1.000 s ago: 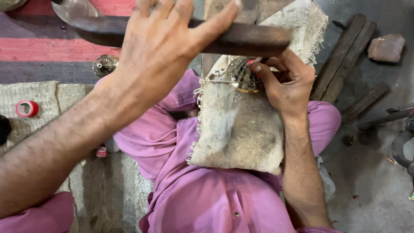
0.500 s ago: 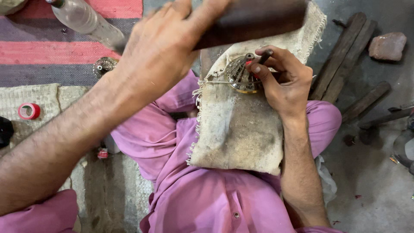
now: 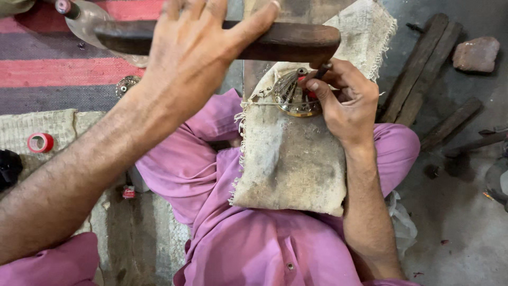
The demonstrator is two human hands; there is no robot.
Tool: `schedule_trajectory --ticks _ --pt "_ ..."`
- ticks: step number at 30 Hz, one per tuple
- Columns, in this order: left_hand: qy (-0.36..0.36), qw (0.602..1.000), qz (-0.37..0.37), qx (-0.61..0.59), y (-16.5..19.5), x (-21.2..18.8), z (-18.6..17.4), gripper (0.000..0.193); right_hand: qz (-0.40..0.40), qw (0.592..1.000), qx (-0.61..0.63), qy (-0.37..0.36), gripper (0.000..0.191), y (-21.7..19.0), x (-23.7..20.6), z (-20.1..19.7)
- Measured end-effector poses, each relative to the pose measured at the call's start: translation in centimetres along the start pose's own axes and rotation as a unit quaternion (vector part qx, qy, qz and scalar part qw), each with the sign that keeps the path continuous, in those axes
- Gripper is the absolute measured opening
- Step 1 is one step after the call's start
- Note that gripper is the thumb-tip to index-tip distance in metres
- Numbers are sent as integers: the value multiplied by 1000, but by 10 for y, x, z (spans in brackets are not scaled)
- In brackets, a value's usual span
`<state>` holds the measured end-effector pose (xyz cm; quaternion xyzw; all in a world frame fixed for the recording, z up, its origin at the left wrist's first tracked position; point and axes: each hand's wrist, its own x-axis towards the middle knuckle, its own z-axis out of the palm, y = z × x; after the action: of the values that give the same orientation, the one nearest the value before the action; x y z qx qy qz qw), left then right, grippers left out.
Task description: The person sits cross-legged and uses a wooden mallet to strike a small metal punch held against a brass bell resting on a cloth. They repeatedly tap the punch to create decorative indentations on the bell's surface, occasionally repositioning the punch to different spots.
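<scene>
The left hand covers the middle of the wooden bat. The right hand hides part of the metal piece. The bottle runs off the top edge.

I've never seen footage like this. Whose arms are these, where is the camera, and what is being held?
The camera sits on a person's head and looks down at their own lap. The left hand grips a dark wooden bar, raised above the work. The right hand pinches a thin tool against a ribbed round metal piece, which rests on a burlap cloth laid over the pink-trousered legs. On the floor at the left lies a red tape roll on a striped mat; wooden sticks and a stone lie at the right.
</scene>
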<state>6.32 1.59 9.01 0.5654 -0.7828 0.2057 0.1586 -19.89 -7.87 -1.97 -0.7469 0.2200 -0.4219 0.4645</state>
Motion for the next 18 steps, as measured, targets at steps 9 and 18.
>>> schedule_trajectory --ticks 9,18 --pt "-74 973 -68 -210 7 5 -9 74 7 998 66 11 22 3 1 -3" --pt "-46 996 -9 -71 1 14 -10 60 1 998 56 11 20 -4 2 -1"
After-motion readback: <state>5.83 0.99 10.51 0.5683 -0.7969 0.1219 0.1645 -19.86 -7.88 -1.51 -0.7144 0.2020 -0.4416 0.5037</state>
